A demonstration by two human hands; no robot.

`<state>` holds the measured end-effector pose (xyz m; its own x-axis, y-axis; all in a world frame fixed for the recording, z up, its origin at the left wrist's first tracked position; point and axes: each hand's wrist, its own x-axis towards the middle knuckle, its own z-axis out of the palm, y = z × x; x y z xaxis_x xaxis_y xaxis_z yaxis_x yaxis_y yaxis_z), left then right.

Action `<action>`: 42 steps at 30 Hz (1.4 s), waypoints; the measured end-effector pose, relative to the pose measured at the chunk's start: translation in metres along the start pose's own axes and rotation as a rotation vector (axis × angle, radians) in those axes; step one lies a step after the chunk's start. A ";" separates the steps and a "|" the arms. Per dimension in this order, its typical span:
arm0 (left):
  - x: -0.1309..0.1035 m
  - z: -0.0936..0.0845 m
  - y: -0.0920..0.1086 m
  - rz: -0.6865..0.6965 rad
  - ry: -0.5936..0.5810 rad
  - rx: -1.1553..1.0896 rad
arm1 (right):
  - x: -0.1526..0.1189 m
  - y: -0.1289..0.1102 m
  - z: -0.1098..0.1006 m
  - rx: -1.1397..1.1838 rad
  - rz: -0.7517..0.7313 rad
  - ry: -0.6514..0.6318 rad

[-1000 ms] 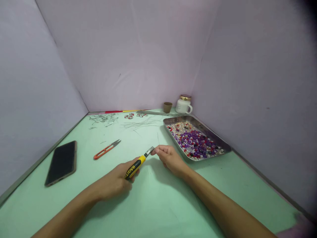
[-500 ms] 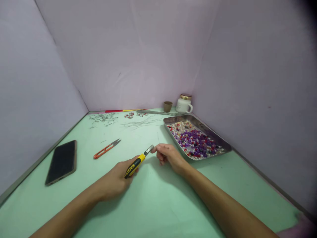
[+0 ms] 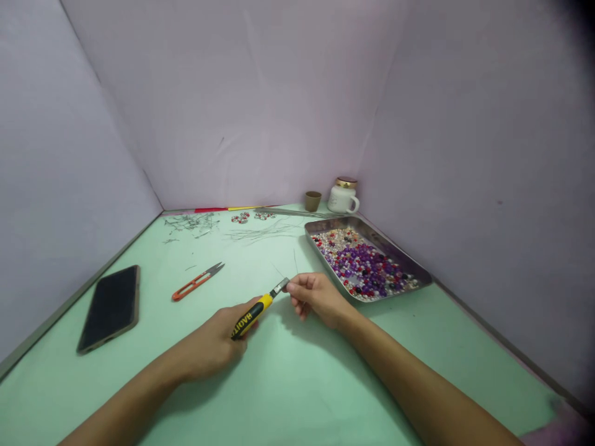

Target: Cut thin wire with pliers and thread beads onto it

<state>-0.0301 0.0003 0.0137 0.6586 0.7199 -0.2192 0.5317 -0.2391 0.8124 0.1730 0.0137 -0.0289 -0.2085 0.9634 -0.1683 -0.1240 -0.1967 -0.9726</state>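
Observation:
My left hand (image 3: 226,334) is wrapped round the yellow and black handles of a pair of pliers (image 3: 253,314), whose metal jaws point up and to the right. My right hand (image 3: 317,296) is closed in a pinch right at the tip of those jaws. Thin wire (image 3: 295,261) sticks up from the pinching fingers, and a second fine end slants up to the left by the jaws. The part of the wire between fingers and jaws is hidden.
A metal tray (image 3: 421,272) of mixed beads stands on the right. Orange thread snips (image 3: 198,282) and a phone (image 3: 111,305) lie left. Along the back are wire pieces (image 3: 190,222), beaded rings (image 3: 240,217), a small brown cup (image 3: 313,201) and a white lidded mug (image 3: 341,199).
The right fingertips have closed up at the jaws, and a second wire end now shows beside them. The whole view has shifted slightly.

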 end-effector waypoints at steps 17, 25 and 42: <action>-0.002 -0.002 -0.003 -0.126 -0.082 -0.137 | -0.001 -0.004 0.002 -0.030 0.053 0.039; -0.003 -0.002 0.000 -0.098 -0.083 -0.124 | -0.003 -0.003 0.006 -0.011 0.057 0.070; -0.004 0.002 0.002 0.015 0.036 0.118 | -0.004 0.005 0.010 0.003 0.064 0.130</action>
<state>-0.0305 -0.0046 0.0150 0.6486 0.7381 -0.1856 0.5820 -0.3238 0.7460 0.1634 0.0070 -0.0312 -0.0889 0.9644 -0.2492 -0.1177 -0.2586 -0.9588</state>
